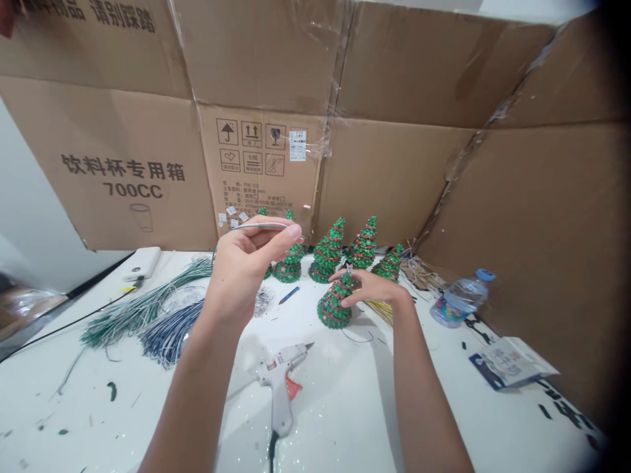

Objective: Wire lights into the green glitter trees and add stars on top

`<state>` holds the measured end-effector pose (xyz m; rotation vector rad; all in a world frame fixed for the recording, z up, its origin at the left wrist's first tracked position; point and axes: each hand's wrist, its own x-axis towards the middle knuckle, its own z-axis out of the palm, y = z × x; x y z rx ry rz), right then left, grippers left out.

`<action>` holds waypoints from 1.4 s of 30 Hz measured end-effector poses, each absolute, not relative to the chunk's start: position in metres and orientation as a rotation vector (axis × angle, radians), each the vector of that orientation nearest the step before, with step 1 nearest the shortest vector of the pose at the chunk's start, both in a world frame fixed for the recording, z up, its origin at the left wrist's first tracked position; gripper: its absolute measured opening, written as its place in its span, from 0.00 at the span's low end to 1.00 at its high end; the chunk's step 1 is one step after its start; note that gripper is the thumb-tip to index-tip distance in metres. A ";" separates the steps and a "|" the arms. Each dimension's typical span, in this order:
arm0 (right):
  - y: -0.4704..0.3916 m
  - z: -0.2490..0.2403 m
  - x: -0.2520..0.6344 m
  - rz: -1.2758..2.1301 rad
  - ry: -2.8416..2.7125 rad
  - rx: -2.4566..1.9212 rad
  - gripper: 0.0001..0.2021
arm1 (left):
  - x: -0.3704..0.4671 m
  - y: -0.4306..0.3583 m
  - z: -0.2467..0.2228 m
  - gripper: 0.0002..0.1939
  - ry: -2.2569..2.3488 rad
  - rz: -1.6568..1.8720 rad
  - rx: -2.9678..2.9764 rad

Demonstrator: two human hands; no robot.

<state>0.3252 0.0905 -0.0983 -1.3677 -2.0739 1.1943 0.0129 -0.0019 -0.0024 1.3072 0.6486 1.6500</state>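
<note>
Your left hand [241,272] pinched a wire [261,225], perhaps more than one, which ran out leftward. Your right hand [377,286], nearer to the upright tree [333,311], held it around the top, short of the far edge of the table [345,401].

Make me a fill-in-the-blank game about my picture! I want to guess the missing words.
1. The right hand has its fingers around a little green ____.
2. The glue gun lies on the table ____ the two forearms.
3. The cap on the plastic bottle is ____.
4. The big number printed before "CC" on the cardboard is ____.

Missing words: tree; between; blue; 700
</note>
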 end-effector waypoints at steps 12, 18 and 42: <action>0.093 -0.106 0.319 1.253 -2.017 -1.298 0.28 | 0.014 -0.003 -0.002 0.08 0.681 1.633 1.316; 0.086 -0.090 0.305 1.049 -1.990 -1.223 0.23 | 0.014 -0.001 -0.003 0.09 0.700 1.625 1.316; -0.002 -0.009 0.226 0.251 -2.021 -0.920 0.14 | 0.028 -0.014 -0.004 0.06 0.728 1.711 1.590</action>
